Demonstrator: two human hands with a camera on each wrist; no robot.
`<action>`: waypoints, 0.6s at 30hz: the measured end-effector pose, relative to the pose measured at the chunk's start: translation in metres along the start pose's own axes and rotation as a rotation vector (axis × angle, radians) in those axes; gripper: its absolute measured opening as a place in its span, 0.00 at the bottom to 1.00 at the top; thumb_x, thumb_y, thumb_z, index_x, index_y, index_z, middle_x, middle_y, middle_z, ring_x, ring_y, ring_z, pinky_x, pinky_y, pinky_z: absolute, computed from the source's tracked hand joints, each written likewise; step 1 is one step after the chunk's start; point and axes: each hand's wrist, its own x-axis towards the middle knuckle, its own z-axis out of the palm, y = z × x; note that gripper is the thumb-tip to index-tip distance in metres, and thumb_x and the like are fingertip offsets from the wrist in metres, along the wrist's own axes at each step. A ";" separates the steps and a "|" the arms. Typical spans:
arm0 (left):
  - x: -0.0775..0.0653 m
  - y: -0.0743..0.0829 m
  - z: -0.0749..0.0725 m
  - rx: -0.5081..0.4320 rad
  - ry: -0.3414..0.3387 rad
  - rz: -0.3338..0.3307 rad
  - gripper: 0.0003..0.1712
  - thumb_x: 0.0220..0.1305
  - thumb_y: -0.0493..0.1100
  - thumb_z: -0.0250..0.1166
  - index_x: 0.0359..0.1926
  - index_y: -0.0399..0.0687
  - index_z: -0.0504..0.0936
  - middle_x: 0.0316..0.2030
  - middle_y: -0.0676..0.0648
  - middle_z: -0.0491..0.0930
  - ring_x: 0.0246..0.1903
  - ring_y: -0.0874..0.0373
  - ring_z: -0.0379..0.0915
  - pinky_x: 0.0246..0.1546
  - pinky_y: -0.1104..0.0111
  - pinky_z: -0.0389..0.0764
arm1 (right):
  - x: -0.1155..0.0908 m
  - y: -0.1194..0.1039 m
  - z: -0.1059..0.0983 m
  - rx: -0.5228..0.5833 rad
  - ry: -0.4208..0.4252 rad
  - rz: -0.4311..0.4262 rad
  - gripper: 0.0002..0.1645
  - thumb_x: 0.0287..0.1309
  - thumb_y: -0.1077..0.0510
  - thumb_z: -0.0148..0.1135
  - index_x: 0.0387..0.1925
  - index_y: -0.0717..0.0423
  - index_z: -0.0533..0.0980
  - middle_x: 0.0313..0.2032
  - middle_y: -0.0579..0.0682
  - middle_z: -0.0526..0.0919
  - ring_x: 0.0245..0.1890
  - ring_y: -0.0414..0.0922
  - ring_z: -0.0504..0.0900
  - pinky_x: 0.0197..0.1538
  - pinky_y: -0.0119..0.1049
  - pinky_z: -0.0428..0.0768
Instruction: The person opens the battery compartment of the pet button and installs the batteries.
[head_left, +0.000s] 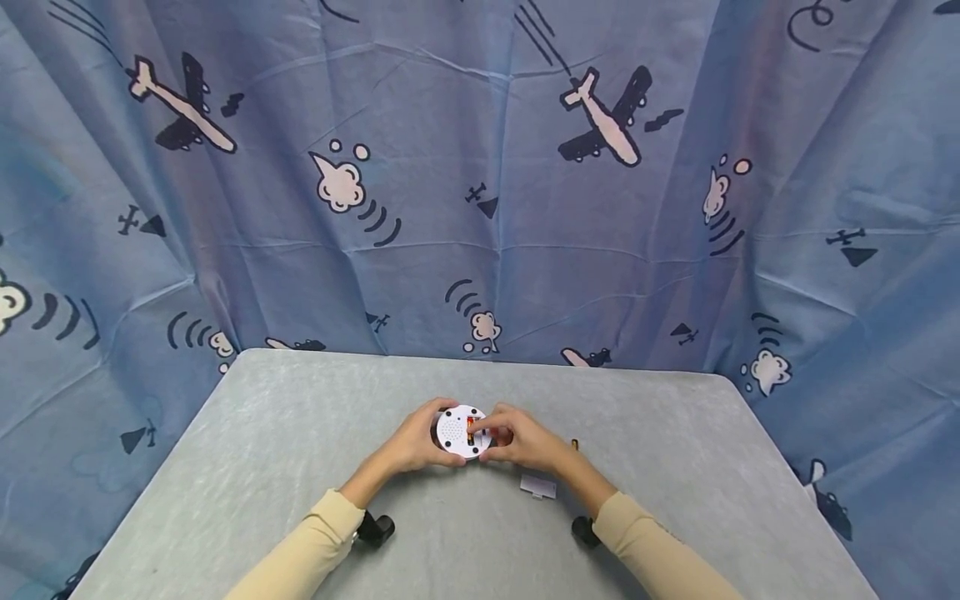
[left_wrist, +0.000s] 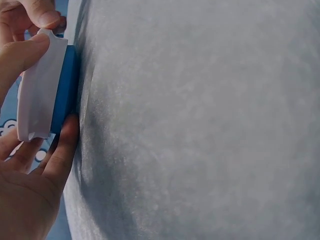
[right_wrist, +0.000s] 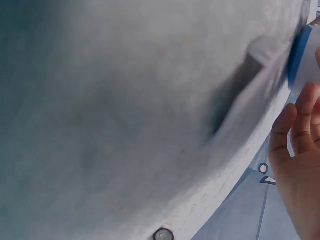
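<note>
A round white device (head_left: 453, 440) with dark round feet and a patch of small holes faces up. Its other side is blue, as the left wrist view shows on the device (left_wrist: 42, 90). My left hand (head_left: 420, 437) grips it by the rim, thumb at the near edge and fingers around the far side. An open battery slot right of the middle holds an orange-and-black battery (head_left: 471, 437). The index finger of my right hand (head_left: 525, 437) presses on that battery. The right thumb is at the device's near edge, with the other fingers curled beside it.
A small white battery cover (head_left: 538, 487) lies on the grey table (head_left: 300, 433), near the right forearm. Another battery (head_left: 574, 444) is partly hidden behind the right wrist. Dark wrist mounts hang under both sleeves. A blue patterned curtain (head_left: 420, 167) hangs behind the table.
</note>
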 end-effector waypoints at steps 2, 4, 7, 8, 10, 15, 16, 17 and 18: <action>-0.001 0.000 0.000 0.010 -0.002 0.000 0.51 0.39 0.41 0.87 0.64 0.36 0.72 0.56 0.40 0.76 0.53 0.49 0.73 0.56 0.53 0.71 | -0.001 0.001 0.002 0.010 0.008 -0.014 0.24 0.52 0.60 0.79 0.53 0.53 0.85 0.34 0.50 0.73 0.29 0.40 0.71 0.30 0.30 0.72; -0.002 0.000 0.000 0.014 -0.009 -0.001 0.51 0.39 0.41 0.87 0.64 0.36 0.71 0.56 0.41 0.76 0.53 0.49 0.73 0.56 0.53 0.71 | -0.003 0.003 0.002 0.044 0.015 -0.027 0.24 0.52 0.61 0.79 0.53 0.55 0.85 0.34 0.52 0.74 0.27 0.39 0.71 0.29 0.30 0.72; -0.002 0.000 0.001 0.020 -0.022 0.003 0.51 0.40 0.41 0.86 0.64 0.36 0.71 0.57 0.41 0.76 0.54 0.49 0.73 0.57 0.52 0.70 | -0.008 0.008 -0.001 0.114 0.023 -0.020 0.26 0.54 0.61 0.79 0.55 0.59 0.83 0.35 0.57 0.76 0.25 0.38 0.71 0.27 0.29 0.72; -0.002 0.000 0.001 0.014 -0.026 0.001 0.51 0.40 0.40 0.86 0.64 0.35 0.70 0.57 0.41 0.76 0.54 0.49 0.73 0.58 0.53 0.70 | -0.011 0.010 -0.003 0.136 0.030 -0.010 0.27 0.54 0.61 0.78 0.56 0.60 0.82 0.35 0.59 0.77 0.24 0.38 0.71 0.26 0.29 0.71; -0.001 0.000 0.001 0.000 -0.031 0.001 0.51 0.40 0.39 0.86 0.65 0.35 0.70 0.57 0.41 0.75 0.55 0.48 0.72 0.58 0.53 0.69 | -0.017 0.014 -0.009 0.174 0.050 0.001 0.27 0.56 0.61 0.76 0.57 0.63 0.80 0.35 0.61 0.77 0.23 0.38 0.70 0.25 0.29 0.70; -0.001 0.000 0.001 -0.016 -0.028 0.005 0.51 0.40 0.38 0.86 0.65 0.33 0.69 0.57 0.38 0.75 0.57 0.45 0.71 0.61 0.50 0.68 | -0.035 0.024 -0.030 0.211 0.118 0.036 0.28 0.58 0.63 0.75 0.59 0.68 0.77 0.34 0.63 0.76 0.21 0.39 0.67 0.22 0.30 0.67; -0.002 0.000 0.001 -0.018 -0.026 0.003 0.51 0.40 0.37 0.86 0.65 0.33 0.69 0.58 0.38 0.74 0.58 0.44 0.71 0.61 0.50 0.67 | -0.040 0.026 -0.034 0.212 0.129 0.048 0.29 0.58 0.62 0.75 0.59 0.68 0.77 0.34 0.62 0.75 0.21 0.38 0.67 0.21 0.30 0.67; -0.002 -0.001 0.000 -0.022 -0.026 0.002 0.51 0.40 0.37 0.86 0.65 0.33 0.69 0.58 0.38 0.74 0.58 0.44 0.70 0.62 0.50 0.67 | -0.044 0.027 -0.038 0.215 0.136 0.064 0.29 0.58 0.62 0.75 0.59 0.68 0.77 0.34 0.61 0.75 0.21 0.38 0.68 0.19 0.30 0.68; -0.002 -0.001 0.000 -0.025 -0.024 0.000 0.51 0.40 0.37 0.86 0.65 0.33 0.69 0.58 0.37 0.74 0.58 0.43 0.70 0.62 0.49 0.67 | -0.049 0.029 -0.042 0.211 0.144 0.076 0.29 0.58 0.62 0.75 0.60 0.68 0.76 0.34 0.61 0.75 0.21 0.38 0.68 0.19 0.30 0.68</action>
